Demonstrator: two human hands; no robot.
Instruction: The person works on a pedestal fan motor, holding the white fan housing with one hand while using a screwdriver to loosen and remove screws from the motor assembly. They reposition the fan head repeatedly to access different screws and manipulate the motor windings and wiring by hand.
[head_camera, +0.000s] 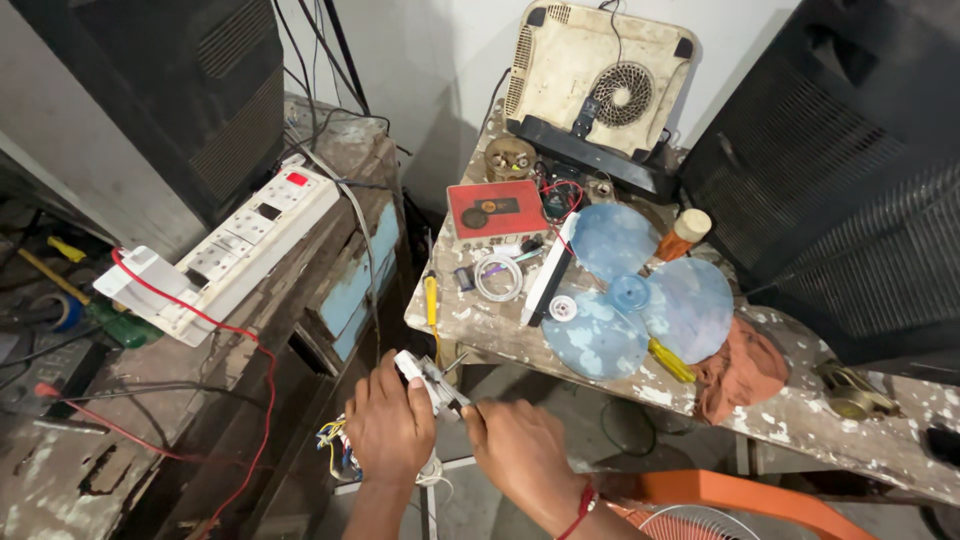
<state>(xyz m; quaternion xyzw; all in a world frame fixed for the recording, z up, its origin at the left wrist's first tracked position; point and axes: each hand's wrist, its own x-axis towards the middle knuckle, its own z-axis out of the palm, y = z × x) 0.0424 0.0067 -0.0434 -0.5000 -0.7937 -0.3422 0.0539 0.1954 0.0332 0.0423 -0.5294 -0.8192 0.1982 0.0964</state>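
While the left hand (388, 425) grips a small white electrical part (428, 380) with fingers closed round it, the right hand (517, 452) pinches its near end. Both hover below the workbench's (790, 415) front-left corner. Coloured wires (335, 445) trail beneath; a blue fan blade (640, 295) lies mid-bench.

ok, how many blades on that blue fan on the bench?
3. On the blue fan: one blade at top, one at right, one at lower left. None looks hidden.
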